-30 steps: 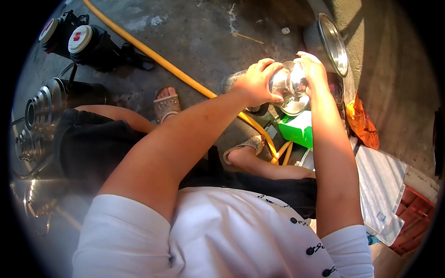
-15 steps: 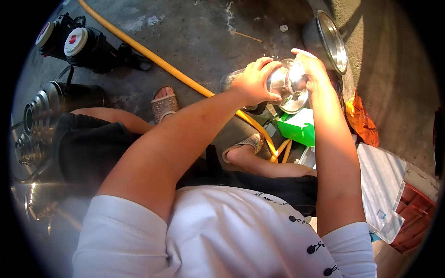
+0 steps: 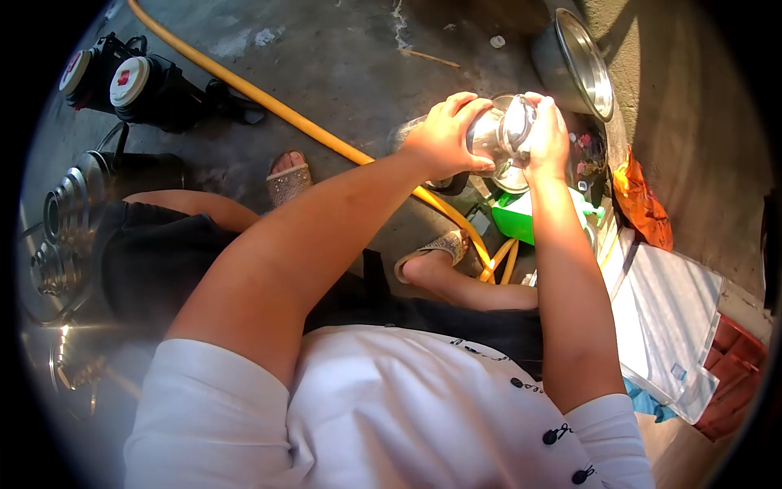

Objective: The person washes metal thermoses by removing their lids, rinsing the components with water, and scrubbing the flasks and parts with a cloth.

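Observation:
My left hand [image 3: 446,137] is wrapped around the side of a shiny metal canister [image 3: 486,137], fingers over the top and thumb below. At its right end, my right hand [image 3: 547,140] grips a round, glossy cap-like part [image 3: 516,126]; glare hides whether this is a separate piece. The canister lies roughly sideways above the floor. Behind my left hand a clear or silvery rounded shape [image 3: 405,133] shows in part, and I cannot make out what it is. A shiny metal dish [image 3: 511,178] sits just below the hands.
A large metal basin [image 3: 562,69] leans by the wall. A yellow hose [image 3: 301,122] crosses the floor. Near my right forearm are a green container [image 3: 511,218], an orange bag [image 3: 641,204] and a white sheet [image 3: 668,301]. Black devices with white tops [image 3: 130,81] stand left.
My right hand has shifted slightly down and its fingers have closed more around the canister's end. My right forearm has moved left, uncovering more of the green container. My left hand keeps its hold.

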A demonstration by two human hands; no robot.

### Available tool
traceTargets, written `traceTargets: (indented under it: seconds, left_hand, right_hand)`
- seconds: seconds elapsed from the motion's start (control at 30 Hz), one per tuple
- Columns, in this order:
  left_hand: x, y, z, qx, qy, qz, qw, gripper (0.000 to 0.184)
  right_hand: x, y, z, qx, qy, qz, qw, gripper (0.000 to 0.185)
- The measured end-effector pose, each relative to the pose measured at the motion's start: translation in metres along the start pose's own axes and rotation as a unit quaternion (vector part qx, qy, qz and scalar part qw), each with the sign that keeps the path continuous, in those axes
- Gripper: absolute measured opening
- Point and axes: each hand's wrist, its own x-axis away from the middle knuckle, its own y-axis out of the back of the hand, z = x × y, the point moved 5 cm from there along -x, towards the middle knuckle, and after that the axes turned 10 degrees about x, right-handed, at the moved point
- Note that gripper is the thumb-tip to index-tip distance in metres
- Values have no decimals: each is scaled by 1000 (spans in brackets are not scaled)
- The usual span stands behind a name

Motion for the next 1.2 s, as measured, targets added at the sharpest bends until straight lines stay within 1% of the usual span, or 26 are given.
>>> traceTargets:
  seconds: [0.03,0.07,0.13,0.27,0.3,0.37,0.4,0.43,0.5,0.57,0.6,0.63,0.7,0.73,0.8,0.83,0.9,0.93,0.97,1.03,1.13,1.17,1.2]
  left_hand:
    - [0,1,0,-3,1,0,1000,92]
    - [0,1,0,-4,2,3,1000,92]
    - [-1,1,0,-5,1,2,1000,92]
    - [-2,0,3,-2,-9,6,1000,93]
    - [-2,0,2,-2,-8,4,1000,93]
    - [-1,0,1,4,-14,7,1000,94]
    - [-1,1,0,6,-22,2,1000,93]
    - [-1,1,1,5,-20,3,1000,93]
    - [0,0,1,-1,-11,-2,1000,93]
    - [1,0,3,-2,-16,-4,1000,93]
    - [1,-1,2,0,-22,-9,1000,93]
    - [1,-3,3,2,-24,-7,1000,93]
    - [1,-2,4,-4,-25,-7,1000,93]
    - [1,-2,3,-10,-16,-2,1000,93]
    - [0,0,2,-8,-15,1,1000,93]
    - [0,0,2,-5,-16,8,1000,93]
    - [-1,1,2,-8,-10,9,1000,93]
    - [-1,1,2,-12,-5,10,1000,93]
    - [-1,0,2,-9,-4,10,1000,93]
    - [-1,2,1,4,-13,10,1000,92]
    - [-1,2,1,6,-15,18,1000,92]
    - [0,3,2,7,-13,17,1000,92]
    - [0,3,2,3,-11,18,1000,93]
  right_hand:
    - [-9,3,-1,26,-17,7,999,34]
    - [-18,7,-1,25,-16,7,1000,34]
    - [-27,5,-10,7,-121,81,989,34]
    - [-23,3,-15,-4,-135,63,989,35]
    - [-11,0,-7,2,-62,36,997,34]
    - [16,-2,5,10,83,-18,996,35]
    - [25,-4,4,39,125,15,991,42]
    - [41,-6,16,268,297,-52,915,39]
    - [39,-7,19,325,304,-49,894,38]
    - [22,-14,36,389,220,29,894,35]
    - [14,-21,48,504,287,90,810,31]
    - [-5,-23,42,496,166,112,845,35]
    - [-40,-32,28,565,144,206,786,35]
    - [-45,-40,37,565,148,205,785,35]
    - [-54,-52,35,611,38,282,739,32]
    - [-61,-54,32,611,39,283,738,32]
    - [-72,-45,21,493,-78,248,830,27]
    - [-72,-38,17,395,-131,237,878,26]
    - [-72,-32,13,323,-156,213,909,25]
    - [-64,-26,16,212,-123,214,946,21]
    - [-38,-15,18,224,13,65,972,19]
    - [-22,-13,18,250,55,42,966,22]
    - [-5,-10,20,285,99,-8,953,26]
